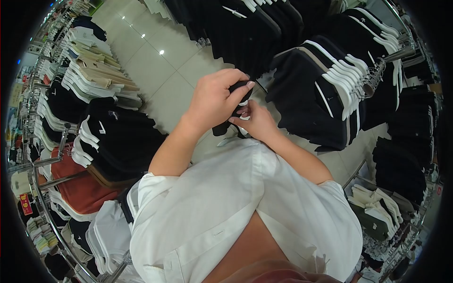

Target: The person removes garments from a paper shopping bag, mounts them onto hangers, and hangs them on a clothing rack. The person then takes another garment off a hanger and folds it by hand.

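Note:
In front of my chest both hands work on a dark piece of black cloth, with a small white part showing between them. My left hand is closed, its thumb and fingers pinching the upper end of the cloth. Just below and to the right, my right hand has its fingers curled in at the white part, pinching there. The cloth's full shape is hidden by the hands, so I cannot tell which garment it is.
Black garments on white hangers fill a metal rack to the right. More dark clothes hang ahead. On the left, racks hold black shirts, rust-coloured clothes and beige shirts. A tiled floor runs between the racks.

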Tool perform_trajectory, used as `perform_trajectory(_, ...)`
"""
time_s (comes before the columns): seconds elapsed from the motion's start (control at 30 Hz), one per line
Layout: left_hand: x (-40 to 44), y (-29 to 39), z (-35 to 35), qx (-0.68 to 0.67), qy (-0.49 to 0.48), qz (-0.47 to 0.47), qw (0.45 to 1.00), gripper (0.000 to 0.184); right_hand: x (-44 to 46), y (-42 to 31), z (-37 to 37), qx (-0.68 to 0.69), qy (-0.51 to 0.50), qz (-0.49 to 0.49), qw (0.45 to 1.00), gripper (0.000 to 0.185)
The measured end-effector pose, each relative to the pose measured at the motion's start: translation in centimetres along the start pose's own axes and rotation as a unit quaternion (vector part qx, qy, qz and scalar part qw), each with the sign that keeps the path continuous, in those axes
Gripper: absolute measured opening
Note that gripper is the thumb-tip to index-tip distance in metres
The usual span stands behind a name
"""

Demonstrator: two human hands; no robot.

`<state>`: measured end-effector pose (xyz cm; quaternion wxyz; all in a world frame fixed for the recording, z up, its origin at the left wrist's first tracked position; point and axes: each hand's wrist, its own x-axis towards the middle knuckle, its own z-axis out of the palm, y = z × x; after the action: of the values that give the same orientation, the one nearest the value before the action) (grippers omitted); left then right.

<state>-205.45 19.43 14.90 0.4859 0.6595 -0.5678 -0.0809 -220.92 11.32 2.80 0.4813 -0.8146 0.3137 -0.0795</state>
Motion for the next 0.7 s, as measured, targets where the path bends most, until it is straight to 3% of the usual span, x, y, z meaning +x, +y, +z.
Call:
perform_trajectory(0.07, 0.0, -0.2, 0.1, 0.007, 0.002, -0.005, 1.000, 0.014, -0.5, -0.1, 0.8, 0.013, 0.001, 0.032, 0.999, 0.057)
perform_trajectory(0.17, 0.4, -0.2, 0.5, 0.001, -0.016, -0.013, 1.000, 0.013, -0.9, 0.0, 0.8, 0.002, 0.006, 0.040, 0.999, 0.042)
perform_trajectory(0.27, 0.8, -0.3, 1.6, -0.019, -0.061, -0.009, 0.998, 0.011, -1.3, 2.7, 0.7, -0.051, 0.076, 0.061, 0.994, 0.027)
perform_trajectory(0.4, 1.6, -1.3, 2.5, -0.039, -0.081, 0.016, 0.996, 0.012, -4.0, 4.1, -4.6, -0.022, 0.047, -0.037, 0.998, 0.020)
perform_trajectory(0.5, 2.4, -0.6, 2.3, 0.000, -0.128, 0.039, 0.991, 0.011, -7.4, 5.3, -9.4, 0.148, 0.011, 0.059, 0.987, 0.019)
perform_trajectory(0.6, 3.1, 0.8, 3.0, 0.006, -0.171, 0.070, 0.983, 0.011, -9.8, 6.6, -12.4, 0.229, 0.054, -0.055, 0.970, 0.021)
perform_trajectory(0.7, 3.1, 3.0, 4.1, -0.010, -0.195, 0.105, 0.975, 0.011, -11.0, 6.6, -12.8, 0.330, 0.087, -0.071, 0.937, 0.021)
